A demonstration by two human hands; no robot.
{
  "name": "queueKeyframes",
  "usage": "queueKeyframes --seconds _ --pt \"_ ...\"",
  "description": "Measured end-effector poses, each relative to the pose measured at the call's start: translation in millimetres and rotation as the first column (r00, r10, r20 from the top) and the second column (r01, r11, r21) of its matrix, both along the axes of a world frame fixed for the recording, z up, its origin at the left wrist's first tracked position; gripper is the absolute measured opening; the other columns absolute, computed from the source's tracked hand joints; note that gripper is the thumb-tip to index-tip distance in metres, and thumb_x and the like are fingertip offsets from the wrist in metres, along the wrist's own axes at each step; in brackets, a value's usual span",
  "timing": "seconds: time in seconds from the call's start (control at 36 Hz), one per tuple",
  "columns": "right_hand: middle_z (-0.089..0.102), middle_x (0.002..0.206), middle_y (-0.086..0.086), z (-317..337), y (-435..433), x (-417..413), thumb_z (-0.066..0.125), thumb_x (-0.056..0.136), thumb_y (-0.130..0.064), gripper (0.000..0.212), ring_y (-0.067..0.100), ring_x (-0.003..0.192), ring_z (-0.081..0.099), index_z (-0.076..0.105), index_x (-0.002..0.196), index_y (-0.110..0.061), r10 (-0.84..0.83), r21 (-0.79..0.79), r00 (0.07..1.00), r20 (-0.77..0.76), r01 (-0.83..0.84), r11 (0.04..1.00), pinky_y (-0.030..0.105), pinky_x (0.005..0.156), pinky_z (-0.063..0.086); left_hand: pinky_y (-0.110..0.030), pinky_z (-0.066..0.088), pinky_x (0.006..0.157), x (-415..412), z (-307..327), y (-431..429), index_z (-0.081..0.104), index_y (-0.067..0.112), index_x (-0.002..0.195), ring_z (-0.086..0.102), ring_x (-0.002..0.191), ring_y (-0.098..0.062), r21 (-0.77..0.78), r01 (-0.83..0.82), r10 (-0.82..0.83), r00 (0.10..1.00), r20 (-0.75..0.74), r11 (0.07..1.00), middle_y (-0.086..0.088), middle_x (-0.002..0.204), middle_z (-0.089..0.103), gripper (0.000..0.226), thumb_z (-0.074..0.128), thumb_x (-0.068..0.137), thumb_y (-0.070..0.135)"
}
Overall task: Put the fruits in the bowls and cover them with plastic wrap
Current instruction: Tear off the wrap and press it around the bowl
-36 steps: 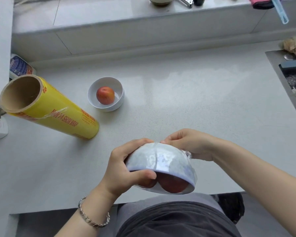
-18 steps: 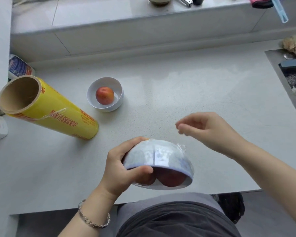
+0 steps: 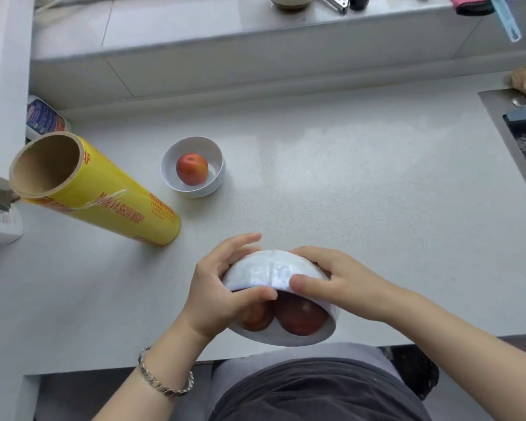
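White ceramic under clear film (image 3: 281, 272): the wrapped bowl (image 3: 255, 273) sat at the lower centre of the frame, held over the near edge of the pale countertop (image 3: 362, 183). It was tipped so its mouth faced the wearer, and 2 red fruits (image 3: 301, 319) showed inside.

The left hand (image 3: 214, 294) gripped it from the left, thumb curled across the near rim and fingers wrapped round the far wall. A chain bracelet (image 3: 164, 382) circled that wrist.

The right hand (image 3: 339, 282) differed most from 0.5 s earlier. Then it hung in the air up and to the right of the bowl, touching nothing. Now it clasped the bowl's right side, thumb pressed on the filmed wall just above the rim and fingers curled over the back.

The yellow plastic wrap roll (image 3: 110, 202) lay at the left as before. The second bowl (image 3: 217, 156) stood beside it at upper centre left, uncovered, with 1 fruit (image 3: 192, 169) in it. Neither had moved.
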State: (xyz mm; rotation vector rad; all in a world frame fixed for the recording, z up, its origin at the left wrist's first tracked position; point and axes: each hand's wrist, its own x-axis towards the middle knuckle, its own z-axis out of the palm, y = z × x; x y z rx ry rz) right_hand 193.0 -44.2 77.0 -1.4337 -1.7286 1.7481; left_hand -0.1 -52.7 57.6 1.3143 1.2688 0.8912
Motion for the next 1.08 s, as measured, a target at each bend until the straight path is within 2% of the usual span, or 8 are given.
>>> queueKeyframes --seconds 0.14,0.28,0.39,0.5,0.61,0.72,0.89,1.08 --pt "0.067 0.105 -0.004 -11.4 -1.3 12.1 0.072 0.042 -0.074 0.085 0.012 0.1 0.063 0.06 0.111 -0.025 -0.036 -0.15 0.982 -0.188 0.008 0.989 0.026 0.085 0.049 -0.014 0.049 0.073 4.1 -1.6 4.7 0.064 0.027 0.097 0.066 0.08 -0.002 -0.042 -0.087 0.091 0.991 0.099 0.995 0.014 0.083 0.073 0.077 0.074 0.038 0.076" --pt "0.072 0.096 -0.004 -17.6 3.2 16.2 0.078 0.051 -0.044 0.058 0.012 0.092 0.067 0.065 0.103 -0.021 -0.18 -0.236 0.938 -0.298 0.111 0.966 0.022 0.077 0.051 -0.029 0.051 0.082 13.4 -10.9 8.0 0.075 0.027 0.088 0.064 0.089 -0.013 -0.202 -0.194 0.239 0.943 0.23 0.96 0.003 0.091 0.073 0.066 0.074 0.043 0.075" --pt "0.071 0.096 0.004 -21.4 4.0 17.8 0.072 0.055 -0.044 0.057 0.019 0.091 0.066 0.066 0.102 -0.013 -0.257 -0.279 0.916 -0.308 0.171 0.945 0.029 0.082 0.052 -0.018 0.049 0.082 12.7 -3.6 14.0 0.066 0.021 0.097 0.063 0.091 -0.006 -0.242 0.024 0.03 0.976 0.217 0.97 0.008 0.094 0.07 0.046 0.067 0.066 0.055" --pt "0.062 0.089 0.016 -22.8 3.0 16.0 0.077 0.042 -0.066 0.095 0.023 0.084 0.058 0.059 0.097 0.01 -0.263 -0.237 0.931 -0.254 0.204 0.95 0.034 0.08 0.043 -0.017 0.047 0.076 5.5 1.7 26.3 0.064 0.016 0.097 0.061 0.085 -0.004 -0.302 0.193 -0.169 0.98 0.104 0.933 0.004 0.093 0.067 0.053 0.055 0.063 0.055" --pt "0.064 0.078 0.006 -19.1 5.8 12.6 0.067 0.051 -0.053 0.071 0.013 0.075 0.06 0.063 0.09 0.006 -0.171 -0.209 0.966 -0.193 0.13 0.969 0.022 0.071 0.044 -0.022 0.041 0.069 10.4 3.3 30.2 0.064 0.019 0.079 0.053 0.073 -0.004 -0.313 0.29 -0.333 0.938 -0.093 0.904 0.006 0.078 0.06 0.052 0.049 0.06 0.066" --pt "0.064 0.063 -0.004 -15.8 9.1 10.2 0.065 0.049 -0.056 0.062 0.007 0.061 0.059 0.068 0.081 -0.003 -0.182 -0.239 0.971 -0.155 0.142 0.961 0.014 0.061 0.044 -0.028 0.04 0.069 12.3 -3.1 25.3 0.064 0.01 0.08 0.052 0.073 -0.013 -0.309 0.28 -0.29 0.957 0.012 0.909 -0.003 0.076 0.059 0.065 0.063 0.056 0.07" --pt "0.07 0.086 -0.001 -10.3 14.6 6.2 0.069 0.062 -0.064 0.059 0.009 0.082 0.065 0.07 0.091 -0.013 -0.158 -0.196 0.986 -0.062 0.143 0.97 0.032 0.084 0.049 -0.021 0.041 0.06 15.4 -15.2 6.2 0.071 0.017 0.07 0.054 0.065 -0.01 -0.346 0.028 0.01 0.994 0.108 0.938 0.003 0.067 0.062 0.039 0.066 0.055 0.053" --pt "0.071 0.097 -0.004 1.7 29.8 11.4 0.062 0.081 -0.044 0.022 0.01 0.094 0.065 0.07 0.089 -0.025 -0.131 -0.084 0.982 0.139 0.144 0.986 0.028 0.088 0.048 -0.014 0.045 0.059 12.6 -15.8 -0.9 0.071 0.02 0.068 0.058 0.063 -0.003 -0.266 -0.133 0.157 0.985 0.07 0.955 0.009 0.064 0.067 0.037 0.069 0.049 0.052"
